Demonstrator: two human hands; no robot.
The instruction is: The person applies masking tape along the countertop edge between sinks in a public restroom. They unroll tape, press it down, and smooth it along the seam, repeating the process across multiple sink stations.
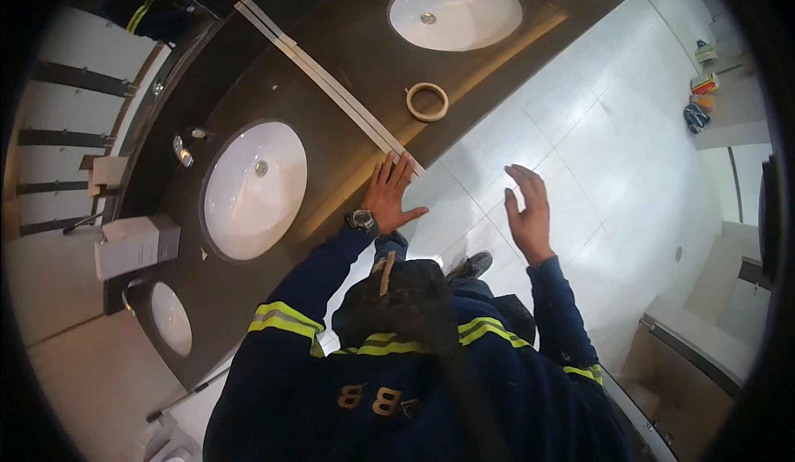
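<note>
My left hand, with a watch on its wrist, lies spread at the counter's front edge. Its fingertips touch or nearly touch the lower end of two pale tape strips. These strips run side by side across the dark counter, between two white oval sinks, back toward the mirror. A roll of masking tape rests flat on the counter, to the right of the strips. My right hand hangs over the floor beyond the counter edge, fingers apart and slightly curved, holding nothing.
One sink is left of the strips, another sink right of them. A chrome tap stands behind the left sink. A white box sits at the counter's left part. Colourful items lie far right, past the tiled floor.
</note>
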